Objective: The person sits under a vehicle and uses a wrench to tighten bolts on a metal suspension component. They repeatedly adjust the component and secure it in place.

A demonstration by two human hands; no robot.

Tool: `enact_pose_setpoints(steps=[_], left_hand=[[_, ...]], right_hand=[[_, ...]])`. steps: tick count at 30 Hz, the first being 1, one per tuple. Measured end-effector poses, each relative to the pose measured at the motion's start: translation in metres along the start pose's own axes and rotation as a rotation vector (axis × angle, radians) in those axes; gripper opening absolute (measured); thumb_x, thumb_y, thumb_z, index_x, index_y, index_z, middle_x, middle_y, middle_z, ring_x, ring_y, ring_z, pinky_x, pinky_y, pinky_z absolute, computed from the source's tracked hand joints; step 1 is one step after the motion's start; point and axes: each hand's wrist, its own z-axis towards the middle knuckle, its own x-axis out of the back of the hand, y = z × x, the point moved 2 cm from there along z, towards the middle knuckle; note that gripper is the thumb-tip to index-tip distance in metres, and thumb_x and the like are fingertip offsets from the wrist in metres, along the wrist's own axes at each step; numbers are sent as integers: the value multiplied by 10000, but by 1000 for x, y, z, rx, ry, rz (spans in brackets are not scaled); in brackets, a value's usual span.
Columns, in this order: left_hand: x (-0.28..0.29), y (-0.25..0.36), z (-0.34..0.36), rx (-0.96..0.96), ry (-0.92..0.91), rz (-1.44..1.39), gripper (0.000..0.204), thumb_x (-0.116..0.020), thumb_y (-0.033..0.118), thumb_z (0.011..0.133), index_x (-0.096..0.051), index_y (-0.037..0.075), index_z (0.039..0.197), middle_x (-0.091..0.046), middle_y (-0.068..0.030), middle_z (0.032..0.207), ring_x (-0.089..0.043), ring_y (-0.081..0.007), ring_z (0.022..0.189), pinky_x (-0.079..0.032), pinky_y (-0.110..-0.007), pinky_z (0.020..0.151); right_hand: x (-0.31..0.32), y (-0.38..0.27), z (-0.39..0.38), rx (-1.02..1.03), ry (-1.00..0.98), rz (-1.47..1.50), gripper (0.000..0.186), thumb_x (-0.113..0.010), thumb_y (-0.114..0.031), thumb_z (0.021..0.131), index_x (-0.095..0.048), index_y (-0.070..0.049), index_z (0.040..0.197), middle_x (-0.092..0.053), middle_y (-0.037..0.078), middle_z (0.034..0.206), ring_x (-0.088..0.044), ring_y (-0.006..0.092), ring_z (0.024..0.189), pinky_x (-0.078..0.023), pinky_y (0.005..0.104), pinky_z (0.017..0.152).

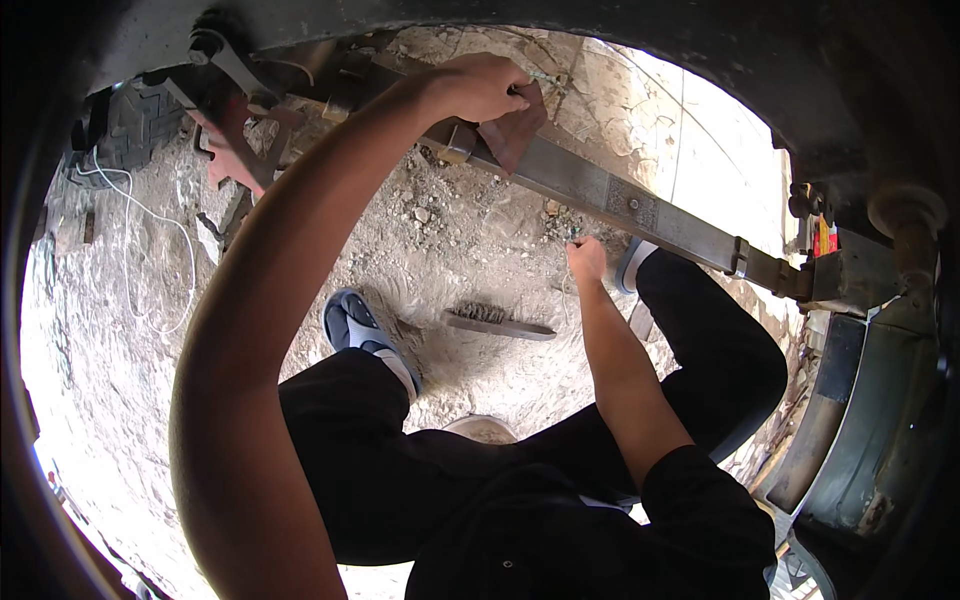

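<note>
My left hand (488,88) reaches up over a long steel beam (580,187), its fingers closed on a reddish-brown piece of sandpaper (515,130). The sheet hangs folded across the beam's upper face, next to a metal clamp band (458,143). Lower down, on the near side of the beam, my right hand (587,260) is held in a loose fist above the dirt. Whatever lies inside that fist, if anything, is hidden. A wire brush (498,322) rests on the ground between my feet, bristles turned toward the beam.
A red metal stand (235,145) is at the upper left, near a black tyre (140,125). White cord (190,255) curls over the dirt. Dark vehicle bodywork arches overhead. A large cylindrical metal part (850,440) stands close on my right.
</note>
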Motion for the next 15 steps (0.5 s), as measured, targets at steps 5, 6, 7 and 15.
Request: enact_pose_setpoints(steps=[5,6,7,15], left_hand=[[-4,-1,5,3,12,1,397,-618,321,921,-634,68,1227,-664,-191,1160,-625,-366,1088,-491,-455,918],[-5,-2,4,3,27,8,393,-619,322,921,-636,71,1222,-665,-191,1156,-626,-367,1085,-492,-457,914],[-5,-4,4,3,42,15,388,-620,323,921,-638,74,1217,-666,-190,1151,-627,-367,1081,-492,-459,911],[-1,2,3,8,20,1,366,-623,317,922,-645,75,1196,-672,-190,1124,-630,-368,1072,-494,-460,904]], right_hand=[[2,-1,-3,-18,-24,-46,218,-697,-249,794,-732,-92,940,-724,145,967,-675,330,944,-526,425,821],[2,-2,-4,-4,-30,-60,218,-695,-247,799,-725,-99,956,-721,137,972,-672,328,951,-524,428,823],[2,-3,-5,11,-35,-75,219,-693,-245,804,-719,-107,972,-719,130,977,-669,325,959,-522,432,825],[1,-5,-7,216,122,-60,229,-663,-239,862,-649,-161,1077,-640,83,1080,-622,299,1033,-487,460,851]])
